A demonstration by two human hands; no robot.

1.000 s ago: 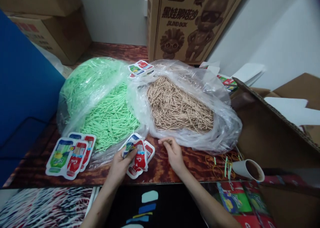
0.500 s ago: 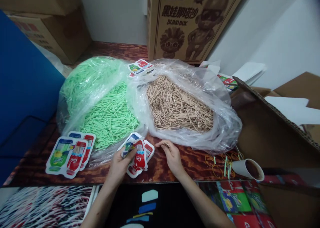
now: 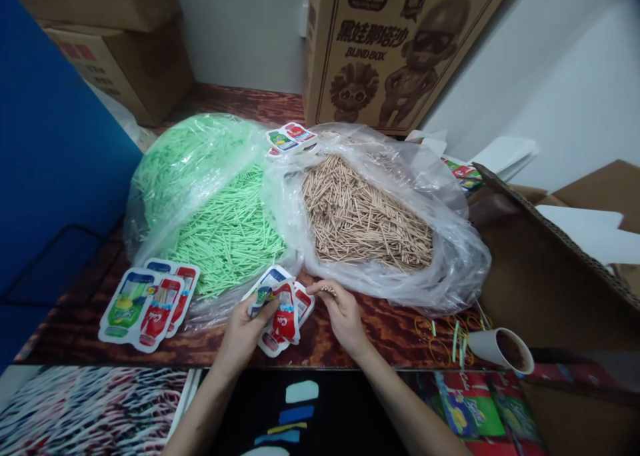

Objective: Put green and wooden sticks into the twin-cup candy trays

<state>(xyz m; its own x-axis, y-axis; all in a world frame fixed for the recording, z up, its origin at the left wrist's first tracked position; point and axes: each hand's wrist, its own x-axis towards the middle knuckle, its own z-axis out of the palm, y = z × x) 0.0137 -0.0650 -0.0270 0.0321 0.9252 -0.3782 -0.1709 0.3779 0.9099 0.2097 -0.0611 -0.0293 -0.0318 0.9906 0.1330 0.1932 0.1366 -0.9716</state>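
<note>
My left hand (image 3: 246, 329) pinches a bottle-shaped cola-and-lemon card pack (image 3: 285, 311), which looks folded or bent in the grip. More such packs lie under it at the table's front. My right hand (image 3: 345, 319) is closed around a small bundle of brown sticks (image 3: 329, 289), their ends showing above the fingers, just right of the pack. Beyond the hands, an open plastic bag holds green sticks (image 3: 235, 229); to its right another holds brown sticks (image 3: 365, 216). Overlapping printed packs (image 3: 143, 309) lie at the left, with green and brown sticks behind their windows.
A grey-white cup (image 3: 495, 349) lies on its side at the right, beside rubber bands (image 3: 440, 349) and a few loose green sticks. An open carton (image 3: 540, 269) stands at the far right. A large printed box (image 3: 370, 56) and stacked cartons (image 3: 145, 69) stand behind. More packs (image 3: 291, 138) rest between the bags.
The whole view has shifted slightly, so the scene sits a little farther right. Both hands keep nearly the same hold, the right one marginally closer to the pack.
</note>
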